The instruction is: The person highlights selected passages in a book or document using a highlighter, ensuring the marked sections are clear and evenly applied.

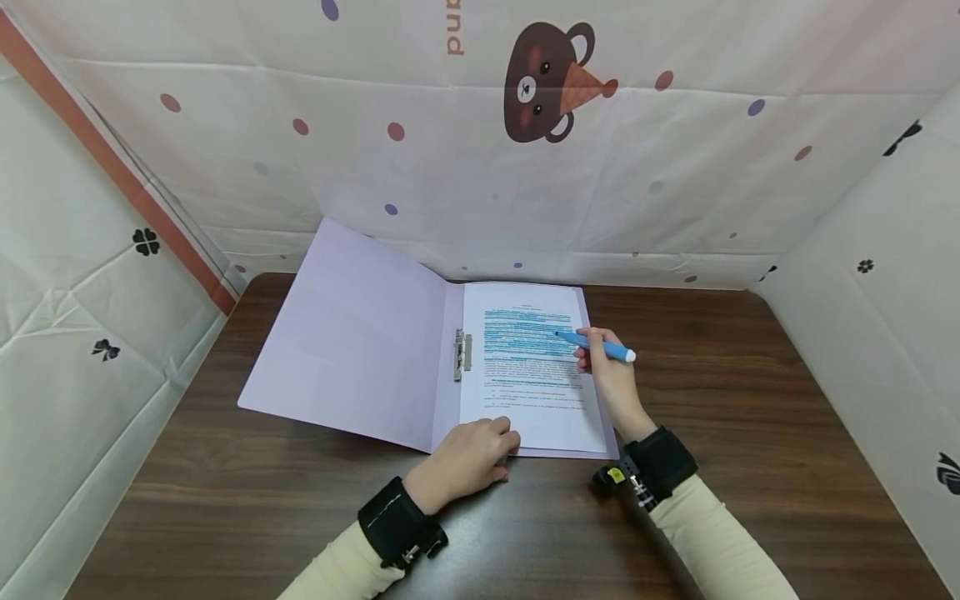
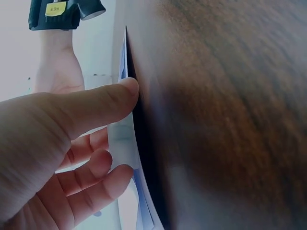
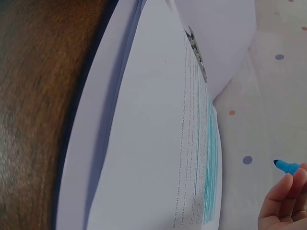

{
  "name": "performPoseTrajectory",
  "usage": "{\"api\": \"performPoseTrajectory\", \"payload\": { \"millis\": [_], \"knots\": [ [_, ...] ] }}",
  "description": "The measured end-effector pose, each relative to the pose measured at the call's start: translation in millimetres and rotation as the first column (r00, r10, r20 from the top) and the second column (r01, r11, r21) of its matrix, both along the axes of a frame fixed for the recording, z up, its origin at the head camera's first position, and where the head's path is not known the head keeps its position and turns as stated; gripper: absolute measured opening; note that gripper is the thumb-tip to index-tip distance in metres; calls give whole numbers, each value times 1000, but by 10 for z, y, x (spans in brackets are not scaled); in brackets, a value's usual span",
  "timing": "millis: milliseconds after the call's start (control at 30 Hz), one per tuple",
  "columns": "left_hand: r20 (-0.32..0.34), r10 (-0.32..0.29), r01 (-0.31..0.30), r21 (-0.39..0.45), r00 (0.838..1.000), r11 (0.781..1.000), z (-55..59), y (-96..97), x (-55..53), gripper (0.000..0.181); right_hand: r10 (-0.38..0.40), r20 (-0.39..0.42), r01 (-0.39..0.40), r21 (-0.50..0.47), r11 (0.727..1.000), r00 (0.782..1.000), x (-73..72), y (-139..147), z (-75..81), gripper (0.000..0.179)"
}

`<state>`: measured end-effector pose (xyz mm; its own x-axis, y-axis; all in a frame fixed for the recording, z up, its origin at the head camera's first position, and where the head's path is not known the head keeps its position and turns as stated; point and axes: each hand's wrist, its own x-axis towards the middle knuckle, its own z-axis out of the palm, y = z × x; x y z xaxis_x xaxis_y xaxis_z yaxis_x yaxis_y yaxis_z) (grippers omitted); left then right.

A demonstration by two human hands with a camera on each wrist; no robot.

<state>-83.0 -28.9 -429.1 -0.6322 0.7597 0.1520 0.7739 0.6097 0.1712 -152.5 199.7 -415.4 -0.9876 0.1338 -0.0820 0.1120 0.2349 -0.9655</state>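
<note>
A light purple folder (image 1: 352, 342) lies open on the brown table. On its right side rests a printed sheet (image 1: 551, 429), its upper lines covered in blue marker strokes and several lower lines underlined. My right hand (image 1: 617, 385) pinches a blue marker (image 1: 618, 352) with a white end, its tip over the highlighted text. In the right wrist view the dark tip of the marker (image 3: 288, 166) shows uncapped. My left hand (image 1: 467, 458) rests at the sheet's lower left edge. The left wrist view shows its thumb (image 2: 108, 103) along the folder's edge, the other fingers loosely bent over the paper.
A metal clip (image 1: 459, 354) sits by the folder's spine. The wooden table (image 1: 712, 358) extends around the folder. White patterned cloth (image 1: 420, 167) rises behind the table and at both sides. Each wrist wears a black band (image 1: 660, 462) with a camera.
</note>
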Motion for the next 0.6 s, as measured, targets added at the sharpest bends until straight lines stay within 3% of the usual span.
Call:
{"api": "performPoseTrajectory", "payload": {
  "millis": [233,600],
  "knots": [
    [-38,-4,4,1,999,1000,2,3,-5,23,1,-3,-1,5,1000,1000,1,2,-13,52],
    [-34,-5,5,-15,999,1000,-3,3,7,22,3,-6,-3,4,1000,1000,-2,2,-37,51]
  ]
}}
